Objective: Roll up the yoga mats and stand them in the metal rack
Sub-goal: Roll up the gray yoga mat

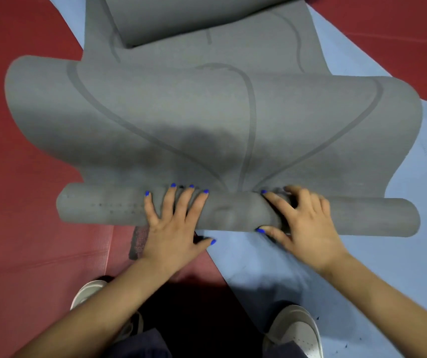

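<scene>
Grey yoga mat (207, 120) lies on the floor in front of you, partly rolled. The rolled end (233, 211) runs crosswise just ahead of your feet, still slim, dented near its middle. Beyond the roll the loose sheet buckles up in a broad hump, then lies flat further out; its far end curls back on itself near the top edge. Faint curved lines mark the surface.

Your left hand (173, 223) rests flat on top of the roll, fingers straight and spread, thumb out on the near side. Your right hand (303, 223) sits on the roll just right of centre, fingers bent over its top and thumb against the near face, wrapping it; motion blur softens the fingers.

Under the grey mat, a blue mat (362, 254) lies at an angle, on red flooring (26, 228). A small dark patch (137, 241) shows by your left wrist. Your white shoes (295, 329) stand at the bottom edge.
</scene>
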